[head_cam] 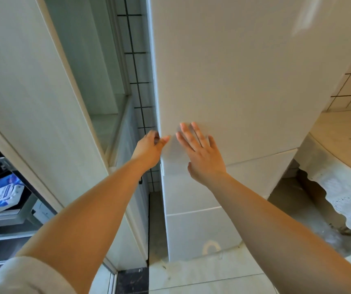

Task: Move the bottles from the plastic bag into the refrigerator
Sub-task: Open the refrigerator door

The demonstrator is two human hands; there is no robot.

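Note:
A tall white refrigerator (pixel 244 71) fills the middle of the head view, its doors closed. My left hand (pixel 150 148) is at the left edge of the upper door, fingers curled round that edge. My right hand (pixel 200 151) lies flat on the door front with straight, spread fingers. No bottles and no plastic bag are in view.
A pale cabinet panel (pixel 28 85) stands close on the left, with a narrow tiled gap (pixel 140 92) between it and the refrigerator. Lower left, shelves hold a blue-and-white packet (pixel 0 194). A counter with a lace-edged cloth (pixel 340 194) is at the right.

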